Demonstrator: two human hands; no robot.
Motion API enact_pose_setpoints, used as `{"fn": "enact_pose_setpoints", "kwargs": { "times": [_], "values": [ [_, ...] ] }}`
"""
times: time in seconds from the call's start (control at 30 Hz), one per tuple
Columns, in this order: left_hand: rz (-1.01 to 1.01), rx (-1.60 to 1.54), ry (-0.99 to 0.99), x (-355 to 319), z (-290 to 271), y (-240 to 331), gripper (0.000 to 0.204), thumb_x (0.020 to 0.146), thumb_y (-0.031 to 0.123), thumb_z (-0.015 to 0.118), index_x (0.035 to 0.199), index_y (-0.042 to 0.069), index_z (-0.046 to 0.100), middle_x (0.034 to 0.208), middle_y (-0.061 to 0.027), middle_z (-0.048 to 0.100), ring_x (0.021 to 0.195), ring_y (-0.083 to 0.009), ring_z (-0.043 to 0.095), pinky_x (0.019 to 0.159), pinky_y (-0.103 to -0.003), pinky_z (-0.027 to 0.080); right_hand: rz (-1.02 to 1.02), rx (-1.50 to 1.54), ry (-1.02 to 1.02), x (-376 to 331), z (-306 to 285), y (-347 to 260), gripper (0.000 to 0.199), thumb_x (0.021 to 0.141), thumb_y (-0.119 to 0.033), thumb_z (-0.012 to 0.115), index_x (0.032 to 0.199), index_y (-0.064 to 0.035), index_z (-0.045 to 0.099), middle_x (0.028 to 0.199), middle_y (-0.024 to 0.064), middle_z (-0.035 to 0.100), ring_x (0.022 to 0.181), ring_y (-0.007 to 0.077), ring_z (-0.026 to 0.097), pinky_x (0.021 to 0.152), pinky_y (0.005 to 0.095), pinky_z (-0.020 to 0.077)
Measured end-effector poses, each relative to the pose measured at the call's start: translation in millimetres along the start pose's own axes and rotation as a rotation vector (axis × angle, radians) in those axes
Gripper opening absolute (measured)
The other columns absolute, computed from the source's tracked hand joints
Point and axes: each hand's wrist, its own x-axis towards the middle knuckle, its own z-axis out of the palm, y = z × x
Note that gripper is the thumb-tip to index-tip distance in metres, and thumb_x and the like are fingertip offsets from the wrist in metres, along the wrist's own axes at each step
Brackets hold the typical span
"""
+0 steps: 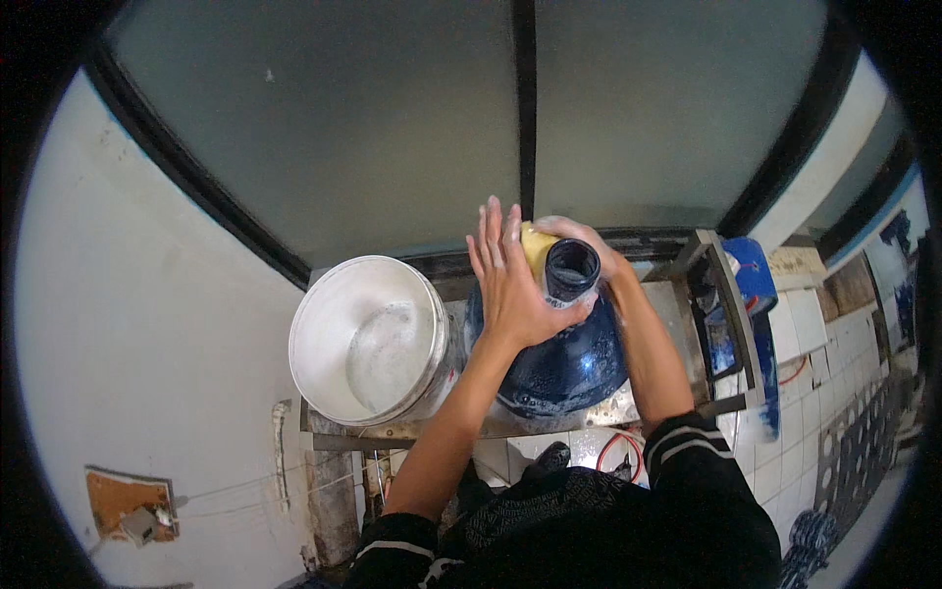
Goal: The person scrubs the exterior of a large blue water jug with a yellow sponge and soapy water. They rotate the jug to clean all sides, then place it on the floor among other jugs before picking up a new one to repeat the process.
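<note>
From afar, I judge that my left hand (512,294), fingers spread, steadies the jug (564,378) by its neck (571,260) against the sponge (537,247) clamped in my right hand (591,241).

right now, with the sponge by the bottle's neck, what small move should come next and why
Probably slide the sponge around the neck of the bottle: it sits right beside the neck, between the left hand and right hand, and both look soapy.

Yellow sponge (537,247) partly hidden behind bottle neck (569,286)
</note>
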Motion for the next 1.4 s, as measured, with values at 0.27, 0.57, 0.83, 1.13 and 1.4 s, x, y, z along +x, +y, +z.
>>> {"fn": "enact_pose_setpoints", "kwargs": {
  "times": [0.27, 0.57, 0.83, 1.13, 1.4],
  "values": [
    [-0.124, -0.362, -0.46, 3.4, 11.8, -11.4, 0.081, 0.065, 0.049, 0.077, 0.125, 0.001, 0.052, 0.121, -0.0243, 0.057, 0.113, -0.0389, 0.055, 0.1, -0.046, 0.04, -0.045, 0.826, 0.586, -33.0, 31.4, -72.8, 0.029, 0.096, -0.022, 0.044, 0.108, 0.0031, 0.053, 0.115, 0.013, 0.058, 0.108, 0.0238, 0.054, 0.098, 0.0311, 0.0369],
    [-0.123, -0.212, -0.292, -26.7, 7.0, 6.8, 0.065, 0.081, 0.039, 0.069, 0.114, -0.014, 0.053, 0.115, -0.0337, 0.056, 0.111, -0.0453, 0.054, 0.1, -0.045, 0.04, 0.277, -0.745, 0.571, -131.0, 65.9, -99.6, 0.034, 0.093, -0.008, 0.045, 0.124, -0.0038, 0.056, 0.134, 0.0235, 0.049, 0.121, 0.0406, 0.05, 0.098, 0.0415, 0.0435],
    [-0.113, -0.058, -0.31, -28.6, 11.2, 15.7, 0.062, 0.085, 0.039, 0.063, 0.113, -0.016, 0.052, 0.116, -0.0375, 0.054, 0.111, -0.0508, 0.051, 0.103, -0.048, 0.036, 0.31, -0.314, 0.308, -85.7, -26.1, 24.2, 0.037, 0.099, -0.023, 0.04, 0.123, -0.0007, 0.057, 0.133, 0.022, 0.051, 0.121, 0.0353, 0.051, 0.105, 0.0365, 0.0372],
    [-0.158, -0.087, -0.265, -39.3, 7.2, 12.9, 0.051, 0.09, 0.036, 0.052, 0.12, -0.005, 0.052, 0.119, -0.0273, 0.055, 0.11, -0.045, 0.051, 0.1, -0.047, 0.036, 0.411, -0.589, 0.547, -116.7, 69.7, -99.1, 0.057, 0.083, -0.009, 0.054, 0.139, -0.0069, 0.043, 0.147, 0.018, 0.037, 0.138, 0.0383, 0.03, 0.112, 0.0514, 0.0222],
    [-0.179, 0.008, -0.333, -44.3, 4.9, 3.9, 0.058, 0.094, 0.036, 0.046, 0.122, -0.015, 0.045, 0.119, -0.0329, 0.052, 0.112, -0.0464, 0.049, 0.103, -0.048, 0.033, 0.358, -0.716, 0.616, -109.5, 93.8, -104.9, 0.056, 0.086, -0.015, 0.054, 0.137, 0.0052, 0.041, 0.141, 0.0327, 0.036, 0.131, 0.0452, 0.038, 0.109, 0.047, 0.0312]
  ]
}}
